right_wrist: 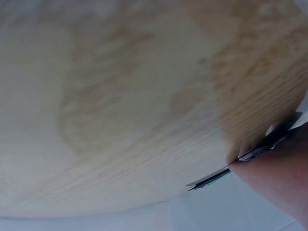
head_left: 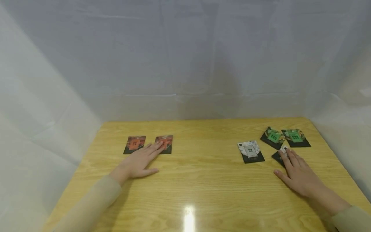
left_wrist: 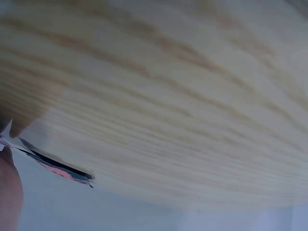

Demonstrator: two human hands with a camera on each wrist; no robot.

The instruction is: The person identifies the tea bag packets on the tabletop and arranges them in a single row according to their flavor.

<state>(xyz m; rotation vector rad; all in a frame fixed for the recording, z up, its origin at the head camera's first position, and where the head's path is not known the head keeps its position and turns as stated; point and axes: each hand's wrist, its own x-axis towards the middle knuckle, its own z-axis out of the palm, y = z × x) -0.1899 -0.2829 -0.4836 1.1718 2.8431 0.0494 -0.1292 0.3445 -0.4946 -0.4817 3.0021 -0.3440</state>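
Observation:
Two flat packets with red labels lie side by side at the table's left: a left red packet (head_left: 134, 144) and a right red packet (head_left: 168, 149). My left hand (head_left: 138, 162) rests its extended fingertips on the right one. At the table's right, my right hand (head_left: 302, 178) lays its fingers over a black-and-white packet (head_left: 278, 158), hiding much of it. Another black-and-white packet (head_left: 251, 151) lies to the left of that hand. Beyond the fingers are two green-labelled packets, a tilted one (head_left: 272, 137) and one farther right (head_left: 296, 137).
All the packets lie on a light wooden table (head_left: 203, 174) with a bright reflection near its front. A pale sheet (head_left: 185, 64) hangs behind the table and along both sides.

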